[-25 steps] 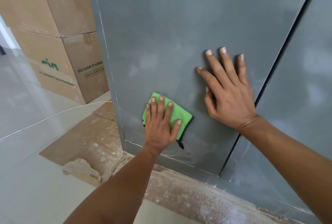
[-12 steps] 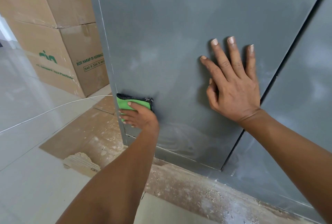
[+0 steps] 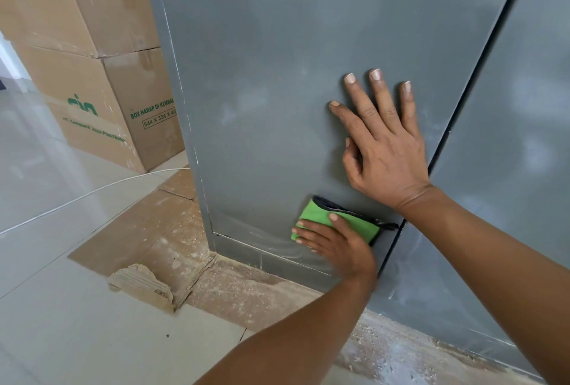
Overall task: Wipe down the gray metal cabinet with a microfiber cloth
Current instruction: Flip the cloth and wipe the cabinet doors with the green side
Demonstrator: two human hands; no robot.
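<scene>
The gray metal cabinet (image 3: pixel 277 76) fills the centre and right of the frame, its door smudged. At upper left, stacked cardboard boxes (image 3: pixel 101 82) carry green print: "BOX HARAP DI KEMBAL…" and "544 X 334 X 46…". Flattened cardboard (image 3: pixel 148 230) lies on the floor at the cabinet's foot. The right hand (image 3: pixel 385 150) is spread flat on the door. Lower centre, the left hand (image 3: pixel 336 242) presses the folded green microfiber cloth (image 3: pixel 354 222) against the door with straight fingers.
</scene>
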